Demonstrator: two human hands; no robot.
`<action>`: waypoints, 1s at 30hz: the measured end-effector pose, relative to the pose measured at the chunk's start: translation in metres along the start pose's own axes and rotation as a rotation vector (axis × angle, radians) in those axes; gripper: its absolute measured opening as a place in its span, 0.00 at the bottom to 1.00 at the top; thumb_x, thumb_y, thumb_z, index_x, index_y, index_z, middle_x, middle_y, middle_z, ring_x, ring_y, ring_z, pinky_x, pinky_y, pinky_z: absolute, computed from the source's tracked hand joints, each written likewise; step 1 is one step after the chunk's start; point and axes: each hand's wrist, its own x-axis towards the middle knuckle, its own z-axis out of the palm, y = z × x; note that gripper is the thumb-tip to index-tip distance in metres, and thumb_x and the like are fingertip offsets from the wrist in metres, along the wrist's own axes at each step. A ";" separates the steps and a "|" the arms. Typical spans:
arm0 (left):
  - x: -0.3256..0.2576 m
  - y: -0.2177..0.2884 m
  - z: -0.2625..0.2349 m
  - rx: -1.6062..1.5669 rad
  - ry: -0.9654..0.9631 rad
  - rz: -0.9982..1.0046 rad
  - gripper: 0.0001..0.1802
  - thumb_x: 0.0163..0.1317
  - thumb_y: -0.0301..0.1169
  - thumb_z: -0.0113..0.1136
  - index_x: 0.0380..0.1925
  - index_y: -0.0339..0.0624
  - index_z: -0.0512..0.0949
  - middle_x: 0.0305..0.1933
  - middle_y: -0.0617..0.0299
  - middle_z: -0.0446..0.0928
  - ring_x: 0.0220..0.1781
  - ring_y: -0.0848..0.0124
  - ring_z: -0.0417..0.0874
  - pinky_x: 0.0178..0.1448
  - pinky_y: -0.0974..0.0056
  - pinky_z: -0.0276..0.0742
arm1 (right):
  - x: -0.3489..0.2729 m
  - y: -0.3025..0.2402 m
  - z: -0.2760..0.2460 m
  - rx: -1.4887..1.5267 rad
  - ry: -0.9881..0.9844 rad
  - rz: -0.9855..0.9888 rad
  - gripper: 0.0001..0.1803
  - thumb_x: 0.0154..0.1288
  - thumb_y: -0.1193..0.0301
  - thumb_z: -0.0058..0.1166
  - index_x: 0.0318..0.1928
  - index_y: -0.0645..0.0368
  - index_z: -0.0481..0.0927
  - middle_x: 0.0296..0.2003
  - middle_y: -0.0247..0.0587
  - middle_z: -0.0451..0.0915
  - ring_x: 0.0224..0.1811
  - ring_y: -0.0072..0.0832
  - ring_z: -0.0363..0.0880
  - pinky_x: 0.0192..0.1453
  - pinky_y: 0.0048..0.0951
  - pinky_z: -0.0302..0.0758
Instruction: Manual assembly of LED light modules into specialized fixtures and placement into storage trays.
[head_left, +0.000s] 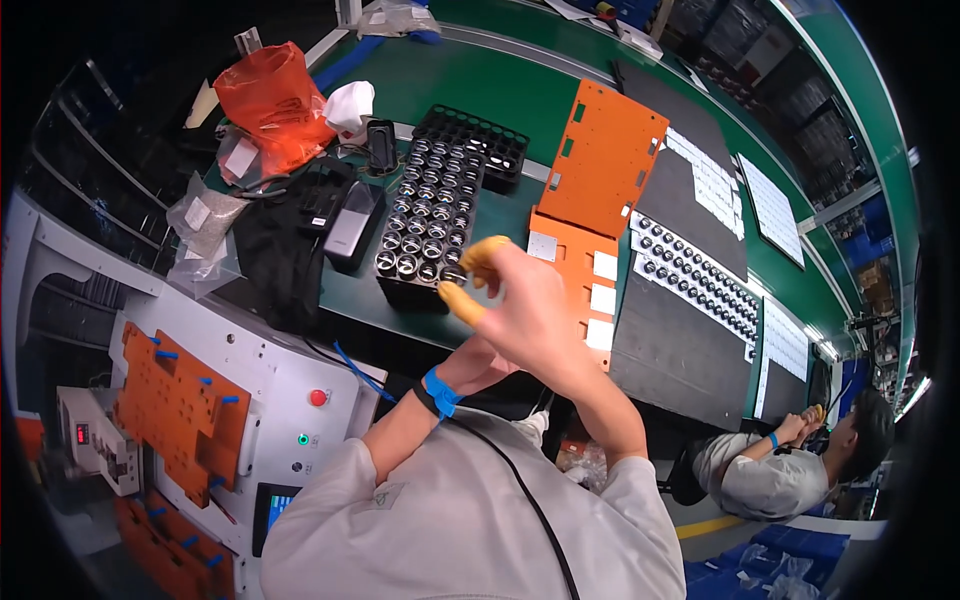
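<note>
My right hand [525,310] hovers over the near right corner of a black tray [428,222] filled with rows of shiny cylindrical parts. Orange finger cots cover its thumb and forefinger, which curl toward each other just above the tray's corner. Whether they grip a part cannot be made out. My left hand [485,368] sits below the right one and is mostly hidden by it. Only its wrist with a blue strap [440,392] and a black cord shows.
An empty black tray [482,140] lies behind the full one. Orange plates [602,155] and a dark panel with rows of cylinders [700,275] lie to the right. An orange bag [272,100] and black devices [350,228] sit left. A co-worker [785,470] sits lower right.
</note>
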 end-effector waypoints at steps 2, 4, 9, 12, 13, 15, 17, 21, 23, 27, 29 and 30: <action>0.001 0.016 0.026 -0.114 0.154 -0.093 0.27 0.80 0.40 0.50 0.74 0.50 0.60 0.74 0.64 0.65 0.72 0.70 0.73 0.66 0.54 0.79 | -0.016 0.008 -0.018 0.190 0.077 0.011 0.13 0.58 0.73 0.71 0.41 0.62 0.81 0.30 0.32 0.80 0.29 0.19 0.74 0.33 0.22 0.71; 0.004 0.014 0.020 -0.124 0.115 -0.104 0.26 0.80 0.45 0.47 0.73 0.50 0.61 0.70 0.62 0.70 0.66 0.67 0.77 0.59 0.56 0.82 | -0.034 0.027 -0.028 0.336 0.129 0.093 0.13 0.59 0.74 0.69 0.42 0.62 0.81 0.31 0.29 0.80 0.30 0.16 0.74 0.33 0.21 0.70; 0.010 0.009 0.006 -0.110 0.037 -0.120 0.27 0.80 0.49 0.47 0.70 0.48 0.66 0.57 0.61 0.78 0.51 0.67 0.84 0.49 0.60 0.84 | -0.070 0.070 -0.040 0.440 0.184 0.208 0.14 0.63 0.76 0.65 0.50 0.65 0.83 0.33 0.27 0.81 0.31 0.11 0.72 0.32 0.16 0.67; 0.013 0.006 0.006 -0.055 0.080 -0.085 0.26 0.79 0.44 0.51 0.70 0.45 0.66 0.54 0.60 0.78 0.50 0.69 0.83 0.50 0.62 0.82 | -0.088 0.093 -0.039 0.457 0.115 0.315 0.17 0.64 0.77 0.63 0.54 0.63 0.84 0.36 0.28 0.81 0.34 0.15 0.74 0.39 0.20 0.74; 0.014 0.006 0.005 -0.018 0.074 -0.072 0.26 0.78 0.43 0.53 0.70 0.44 0.65 0.54 0.59 0.78 0.50 0.70 0.83 0.51 0.63 0.82 | -0.092 0.094 -0.038 0.468 0.110 0.334 0.18 0.64 0.77 0.63 0.55 0.63 0.84 0.36 0.28 0.81 0.35 0.15 0.74 0.39 0.19 0.74; 0.015 0.006 0.004 -0.030 0.071 -0.077 0.28 0.76 0.41 0.57 0.71 0.43 0.65 0.54 0.58 0.78 0.49 0.70 0.82 0.52 0.64 0.81 | -0.097 0.093 -0.039 0.543 0.083 0.351 0.19 0.67 0.78 0.62 0.58 0.65 0.83 0.38 0.29 0.81 0.36 0.16 0.76 0.43 0.20 0.76; 0.014 0.011 0.013 -0.046 0.081 -0.036 0.31 0.74 0.41 0.60 0.71 0.43 0.65 0.54 0.60 0.78 0.47 0.71 0.82 0.52 0.64 0.81 | -0.103 0.102 -0.033 0.680 0.073 0.357 0.18 0.69 0.77 0.61 0.58 0.66 0.82 0.37 0.30 0.81 0.38 0.17 0.79 0.44 0.21 0.78; 0.011 0.012 0.016 -0.004 0.109 0.007 0.35 0.70 0.41 0.65 0.72 0.43 0.64 0.54 0.61 0.78 0.46 0.73 0.82 0.51 0.66 0.80 | -0.109 0.108 -0.027 0.926 0.056 0.330 0.17 0.73 0.77 0.59 0.60 0.66 0.81 0.41 0.34 0.81 0.42 0.24 0.84 0.51 0.27 0.82; 0.012 0.018 0.027 0.149 0.131 0.075 0.40 0.65 0.41 0.71 0.73 0.43 0.65 0.53 0.64 0.79 0.46 0.75 0.81 0.48 0.69 0.79 | -0.111 0.109 -0.025 0.925 0.078 0.312 0.18 0.73 0.77 0.59 0.61 0.66 0.81 0.42 0.34 0.80 0.43 0.25 0.84 0.52 0.28 0.82; 0.012 0.023 0.034 0.210 0.163 0.104 0.42 0.61 0.40 0.76 0.72 0.42 0.68 0.54 0.65 0.80 0.46 0.77 0.82 0.44 0.72 0.78 | -0.117 0.114 -0.019 0.906 0.151 0.227 0.17 0.72 0.76 0.60 0.59 0.66 0.82 0.46 0.36 0.82 0.44 0.24 0.83 0.53 0.27 0.82; 0.012 0.029 0.037 0.292 0.140 0.115 0.42 0.59 0.41 0.78 0.70 0.40 0.71 0.56 0.65 0.81 0.47 0.77 0.83 0.46 0.72 0.81 | -0.115 0.114 -0.018 0.918 0.140 0.199 0.17 0.72 0.76 0.61 0.59 0.65 0.83 0.47 0.37 0.83 0.44 0.23 0.82 0.52 0.26 0.81; 0.013 0.027 0.040 0.292 0.138 0.112 0.42 0.59 0.41 0.78 0.70 0.40 0.71 0.56 0.65 0.81 0.47 0.77 0.83 0.46 0.72 0.81 | -0.114 0.114 -0.017 0.928 0.126 0.170 0.17 0.71 0.76 0.62 0.58 0.65 0.84 0.47 0.37 0.84 0.44 0.21 0.82 0.51 0.24 0.81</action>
